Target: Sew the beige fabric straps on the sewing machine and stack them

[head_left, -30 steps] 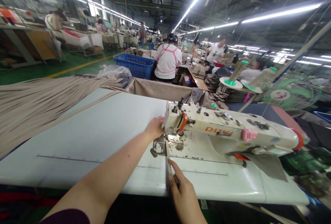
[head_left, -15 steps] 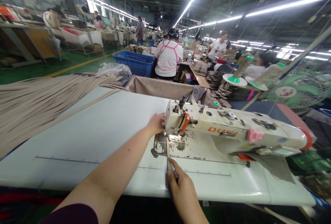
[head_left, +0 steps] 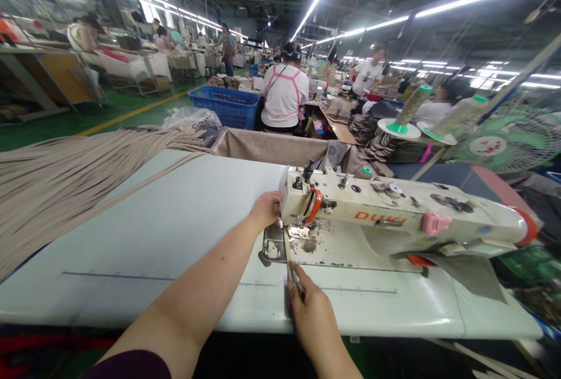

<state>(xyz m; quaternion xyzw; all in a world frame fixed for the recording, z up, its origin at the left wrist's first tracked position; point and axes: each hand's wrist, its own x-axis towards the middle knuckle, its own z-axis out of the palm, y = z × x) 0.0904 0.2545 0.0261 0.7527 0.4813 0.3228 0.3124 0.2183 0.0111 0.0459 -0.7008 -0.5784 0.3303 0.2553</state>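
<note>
A white sewing machine [head_left: 394, 215] stands on a white table [head_left: 144, 239]. My left hand [head_left: 266, 209] rests against the left end of the machine head, fingers curled and partly hidden behind it. My right hand [head_left: 312, 312] lies at the table's front edge, fingers pinched on a narrow beige strip [head_left: 288, 256] that runs forward from under the presser foot. A small metal tool also shows between those fingers.
A thick bundle of beige strips [head_left: 65, 180] lies across the table's left side. Thread cones [head_left: 409, 110] and a green fan [head_left: 512, 145] stand at the right. Beyond the table sit a blue crate [head_left: 228, 111] and several seated workers, one in a white shirt [head_left: 284, 96].
My right hand has slid slightly forward along the strip towards the machine. The left hand stays by the machine head. The view has shifted a little.
</note>
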